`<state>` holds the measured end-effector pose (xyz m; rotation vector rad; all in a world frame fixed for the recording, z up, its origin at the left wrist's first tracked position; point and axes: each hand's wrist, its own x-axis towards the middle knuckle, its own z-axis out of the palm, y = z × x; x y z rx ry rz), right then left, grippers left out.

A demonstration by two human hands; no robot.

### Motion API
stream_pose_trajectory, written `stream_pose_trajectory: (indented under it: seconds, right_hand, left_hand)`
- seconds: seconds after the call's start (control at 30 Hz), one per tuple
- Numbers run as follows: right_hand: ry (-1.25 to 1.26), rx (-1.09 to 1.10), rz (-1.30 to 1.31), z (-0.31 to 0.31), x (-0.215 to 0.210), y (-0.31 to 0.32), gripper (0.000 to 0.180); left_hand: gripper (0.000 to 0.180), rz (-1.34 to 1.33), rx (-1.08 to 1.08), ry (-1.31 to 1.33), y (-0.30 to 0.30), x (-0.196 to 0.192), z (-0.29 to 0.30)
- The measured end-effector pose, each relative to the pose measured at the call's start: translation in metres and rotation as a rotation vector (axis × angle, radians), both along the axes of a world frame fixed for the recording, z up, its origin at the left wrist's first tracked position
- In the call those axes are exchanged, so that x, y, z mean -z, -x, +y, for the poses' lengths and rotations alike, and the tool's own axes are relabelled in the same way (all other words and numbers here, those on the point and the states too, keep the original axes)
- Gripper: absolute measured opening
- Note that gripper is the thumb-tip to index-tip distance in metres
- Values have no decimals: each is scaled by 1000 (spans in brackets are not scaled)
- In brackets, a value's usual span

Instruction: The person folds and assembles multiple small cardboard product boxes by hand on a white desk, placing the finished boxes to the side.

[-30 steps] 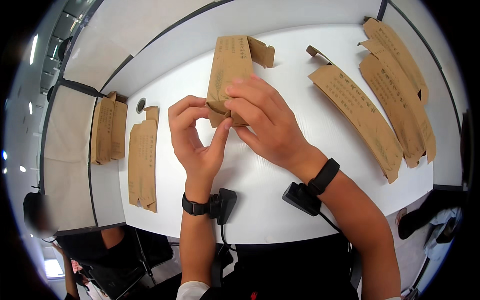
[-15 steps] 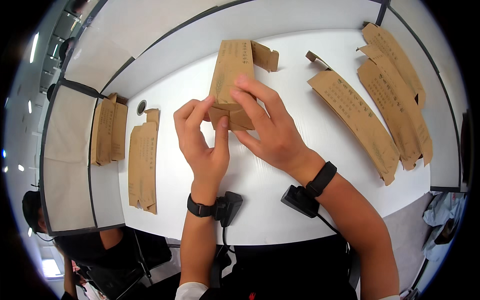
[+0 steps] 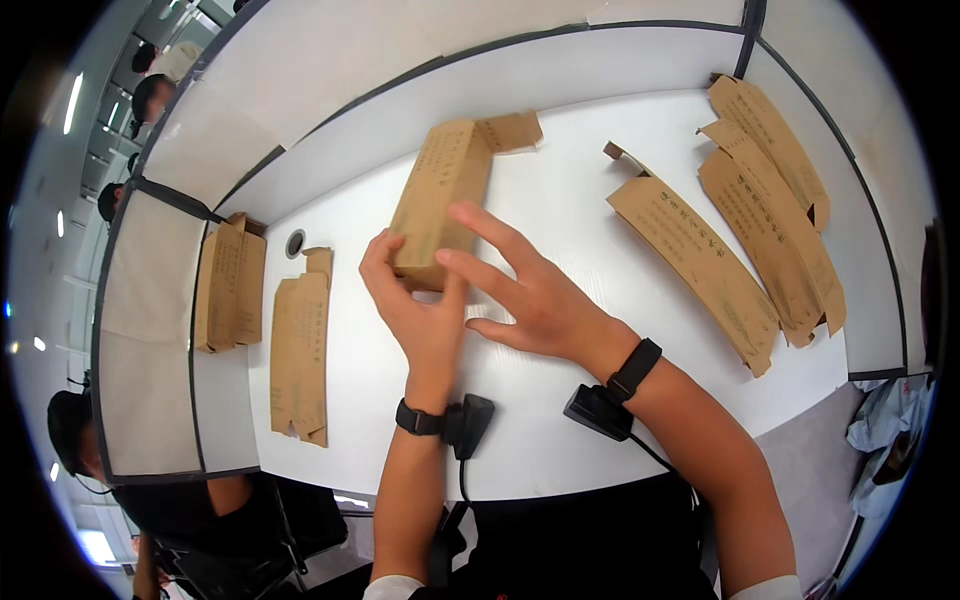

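Observation:
A long brown cardboard box [image 3: 432, 190] lies on the table before me, its far end flap sticking out to the right. My left hand [image 3: 415, 315] holds the box's near end, fingers at the left corner and thumb across the end face. That near end looks folded in, though my left hand partly hides it. My right hand [image 3: 545, 300] is at the box's right side with its fingers spread, two fingertips overlapping the box in view. Whether those fingertips touch it I cannot tell.
Flattened brown cartons [image 3: 715, 265] lie at the right, several overlapping. Another flat carton [image 3: 300, 350] lies at the left, near a round table hole [image 3: 295, 243]. Folded boxes [image 3: 230, 290] stand against the left partition [image 3: 150, 330]. Cabled black devices are strapped to both wrists. Someone sits beyond the left partition.
The box's near end, with its flap edges showing before, now looks folded in. The box lies more slanted. My right hand's fingers have spread and drawn back from the near end.

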<state>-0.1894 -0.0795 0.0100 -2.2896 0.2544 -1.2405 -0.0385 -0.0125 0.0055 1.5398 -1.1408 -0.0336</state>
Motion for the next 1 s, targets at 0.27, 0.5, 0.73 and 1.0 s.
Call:
stream_pose_trajectory:
  seconds: [0.27, 0.5, 0.73, 1.0]
  right_hand:
    - [-74, 208, 76, -9, 5, -4, 76]
    - [-117, 253, 66, -12, 12, 0, 73]
    - [-117, 247, 152, -12, 15, -1, 68]
    - [-127, 222, 137, -12, 20, 1, 66]
  left_hand:
    - [71, 136, -152, -72, -58, 10, 2]
    - [70, -205, -397, 87, -89, -35, 34]
    - [63, -431, -677, 99, -241, -101, 108]
    - [61, -1012, -1066, -316, -285, -102, 127]
